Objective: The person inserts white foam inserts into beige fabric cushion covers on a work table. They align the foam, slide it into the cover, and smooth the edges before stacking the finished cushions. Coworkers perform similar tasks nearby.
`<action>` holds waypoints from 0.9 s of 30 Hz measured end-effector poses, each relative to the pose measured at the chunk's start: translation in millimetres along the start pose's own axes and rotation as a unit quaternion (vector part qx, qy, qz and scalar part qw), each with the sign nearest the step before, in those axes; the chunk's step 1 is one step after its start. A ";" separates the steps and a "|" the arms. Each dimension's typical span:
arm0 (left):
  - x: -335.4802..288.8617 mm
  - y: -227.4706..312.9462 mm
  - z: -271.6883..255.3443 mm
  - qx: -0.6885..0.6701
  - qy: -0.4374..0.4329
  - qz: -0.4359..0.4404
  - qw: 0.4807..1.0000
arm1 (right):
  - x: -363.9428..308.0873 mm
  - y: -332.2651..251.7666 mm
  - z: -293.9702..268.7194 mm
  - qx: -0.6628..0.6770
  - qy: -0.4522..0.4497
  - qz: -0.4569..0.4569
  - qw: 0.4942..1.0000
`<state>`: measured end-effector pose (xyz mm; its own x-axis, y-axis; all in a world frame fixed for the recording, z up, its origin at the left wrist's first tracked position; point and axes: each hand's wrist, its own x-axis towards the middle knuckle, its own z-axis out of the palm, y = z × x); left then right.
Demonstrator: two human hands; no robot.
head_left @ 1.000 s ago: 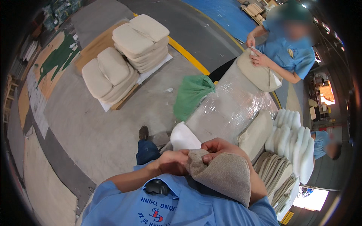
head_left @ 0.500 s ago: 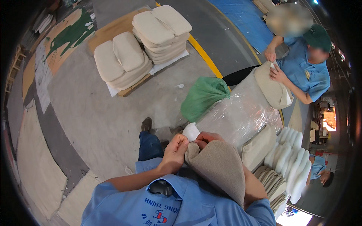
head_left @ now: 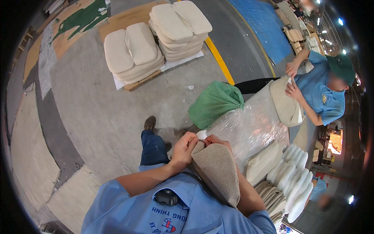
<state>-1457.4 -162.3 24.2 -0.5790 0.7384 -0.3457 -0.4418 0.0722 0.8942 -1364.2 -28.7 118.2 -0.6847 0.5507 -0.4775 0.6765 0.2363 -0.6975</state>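
Note:
A beige fabric cushion cover [head_left: 218,167] is held up against my chest, draping over my right forearm. White padding [head_left: 201,135] pokes out of its far end. My left hand [head_left: 185,150] pinches the cover's edge just beside the padding. On the other side of the padding, my right hand [head_left: 219,141] is closed on the same edge, partly hidden by the fabric. Just beyond my hands lies a table wrapped in clear plastic [head_left: 249,123], with a green plastic bag [head_left: 215,104] at its left end.
Across the table, a co-worker [head_left: 325,87] in a green cap handles another beige cover [head_left: 283,103]. To my right are a beige cushion [head_left: 265,162], white pads [head_left: 290,171] and folded covers [head_left: 270,197]. Finished-looking cushions [head_left: 134,52] sit stacked on the floor at far left.
Less white padding shows between my hands now. The cover has shifted slightly and looks narrower. My view has tilted, moving the surroundings; the co-worker still works on the other cover.

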 end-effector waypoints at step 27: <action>17.6 -19.9 -12.0 -0.212 -0.044 -0.225 0.950 | -0.2 -6.6 -10.2 0.127 0.020 0.161 0.979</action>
<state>-1467.0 -158.7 -3.1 -0.2150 0.7519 -0.6233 -0.8778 0.1309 0.4607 -1365.8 -22.1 128.4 -0.4330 0.5959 -0.6763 0.7622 -0.1584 -0.6276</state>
